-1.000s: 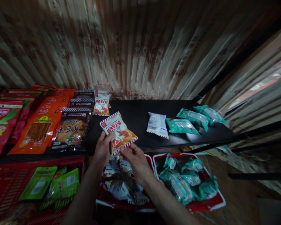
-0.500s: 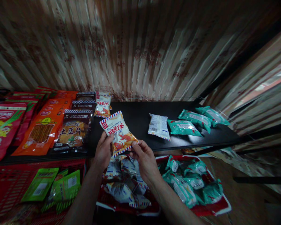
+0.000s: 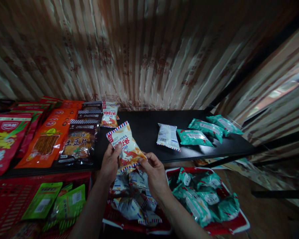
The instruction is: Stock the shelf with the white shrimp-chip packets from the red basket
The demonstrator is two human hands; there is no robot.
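Between both hands I hold a white and orange snack bag (image 3: 127,149) with a shrimp picture and a striped red-and-blue edge. My left hand (image 3: 111,162) grips its left side, thumb on the front. On its lower right corner are the closed fingers of my right hand (image 3: 153,171). Behind it, matching snack bags (image 3: 110,115) lean at the back of the black shelf (image 3: 139,119). A similar bag (image 3: 168,136) lies back side up to the right. Below my hands, a red basket (image 3: 137,227) holds several more of these bags.
Teal packets (image 3: 195,137) lie at the shelf's right end, and more fill a red basket (image 3: 243,225) below. Brown potato chip bags (image 3: 78,142), orange bags (image 3: 46,142) and red bags (image 3: 8,139) line the left. Green packets (image 3: 42,200) sit in another red basket (image 3: 5,199).
The snack bag stays in both hands, its lower edge turned slightly. My right fingers have shifted a little along its corner. The view has moved slightly.
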